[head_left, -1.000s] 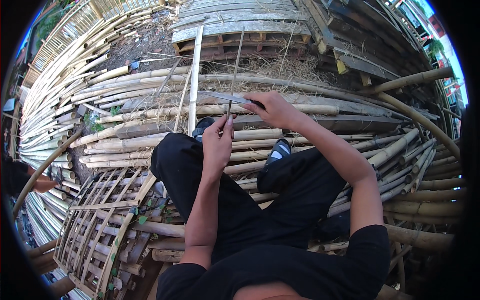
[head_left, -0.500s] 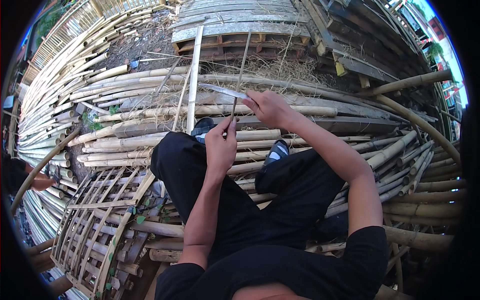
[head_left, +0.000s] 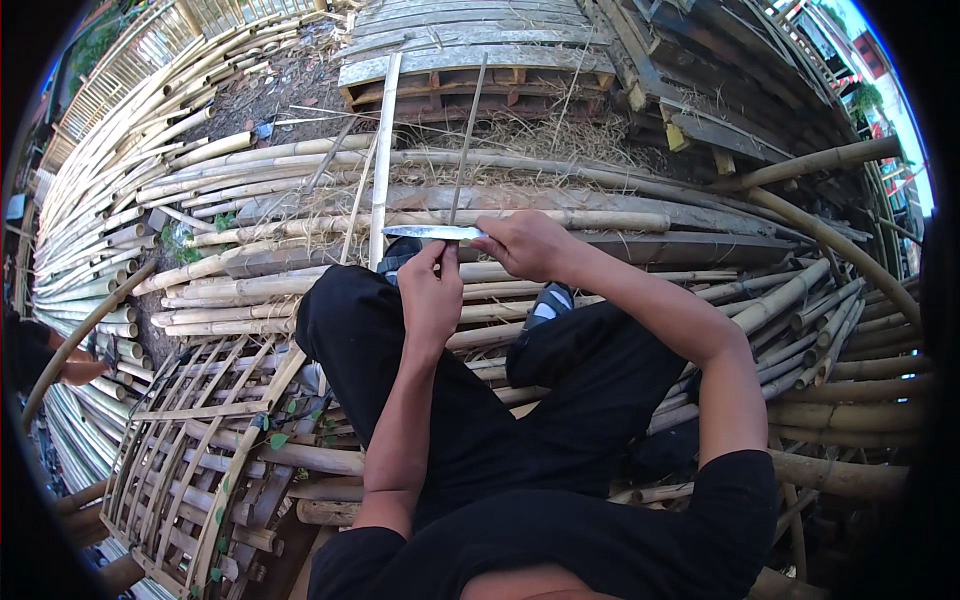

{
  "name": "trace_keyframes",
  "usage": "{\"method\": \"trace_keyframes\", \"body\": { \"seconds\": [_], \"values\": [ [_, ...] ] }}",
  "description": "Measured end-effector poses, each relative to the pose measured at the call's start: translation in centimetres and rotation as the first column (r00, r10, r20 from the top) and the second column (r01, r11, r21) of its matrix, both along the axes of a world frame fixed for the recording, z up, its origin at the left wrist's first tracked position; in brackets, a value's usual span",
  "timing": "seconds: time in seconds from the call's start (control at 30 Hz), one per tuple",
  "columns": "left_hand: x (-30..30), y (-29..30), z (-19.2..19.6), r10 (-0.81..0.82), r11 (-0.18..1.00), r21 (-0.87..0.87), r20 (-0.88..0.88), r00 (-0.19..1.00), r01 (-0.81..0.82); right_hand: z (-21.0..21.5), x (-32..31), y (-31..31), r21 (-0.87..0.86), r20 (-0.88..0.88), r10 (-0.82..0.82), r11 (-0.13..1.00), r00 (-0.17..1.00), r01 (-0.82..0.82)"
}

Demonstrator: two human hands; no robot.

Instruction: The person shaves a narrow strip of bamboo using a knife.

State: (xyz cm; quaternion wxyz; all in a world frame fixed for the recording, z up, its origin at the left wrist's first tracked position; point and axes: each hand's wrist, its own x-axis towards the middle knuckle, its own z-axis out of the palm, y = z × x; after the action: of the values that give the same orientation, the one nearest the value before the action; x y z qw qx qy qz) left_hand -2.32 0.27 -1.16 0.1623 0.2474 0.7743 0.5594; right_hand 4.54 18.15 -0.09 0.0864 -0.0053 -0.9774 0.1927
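Note:
In front of my knees my left hand (head_left: pixel 432 290) pinches the near end of a thin bamboo strip (head_left: pixel 468 140), which points up and away from me. My right hand (head_left: pixel 530 245) is closed round the handle of a knife (head_left: pixel 430 232). Its long pale blade points left and lies across the strip, just beyond my left fingertips. The handle is mostly hidden in my fist. A wider pale bamboo slat (head_left: pixel 386 150) stands out from beside my left foot and leans toward the pallets.
Wooden pallets (head_left: pixel 480 60) are stacked ahead. Bamboo poles (head_left: pixel 300 235) lie under and around my feet, with more piled at the left. A slatted bamboo frame (head_left: pixel 190 440) sits at my lower left. Curved poles (head_left: pixel 830 165) cross at the right. Another person's arm (head_left: pixel 80 370) shows at the far left.
The knife has come nearer to me along the strip, down to my left fingertips, and its blade is more level. My left hand and the strip have shifted slightly left.

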Motion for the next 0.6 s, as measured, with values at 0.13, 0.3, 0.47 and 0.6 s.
{"method": "trace_keyframes", "body": {
  "seconds": [0.13,0.3,0.47,0.6],
  "values": [
    [0.0,0.1,1.2,-0.015,0.998,-0.059,0.062,0.998,0.019,-0.6,-0.7,1.5,-0.101,-0.084,-0.087,0.992,0.993,0.079],
    [0.0,0.0,0.1,0.000,1.000,-0.004,-0.050,0.999,-0.001,-1.7,-0.1,0.3,-0.092,-0.063,0.014,0.996,0.998,-0.020],
    [-0.1,0.2,0.7,0.003,0.999,-0.037,0.021,1.000,-0.002,-0.1,-1.2,2.4,-0.044,-0.030,-0.069,0.997,0.997,0.068],
    [0.1,-0.3,0.3,0.005,0.999,-0.032,-0.024,1.000,-0.006,-1.2,-0.3,0.0,-0.049,-0.064,0.002,0.999,0.998,-0.006]
  ]
}}
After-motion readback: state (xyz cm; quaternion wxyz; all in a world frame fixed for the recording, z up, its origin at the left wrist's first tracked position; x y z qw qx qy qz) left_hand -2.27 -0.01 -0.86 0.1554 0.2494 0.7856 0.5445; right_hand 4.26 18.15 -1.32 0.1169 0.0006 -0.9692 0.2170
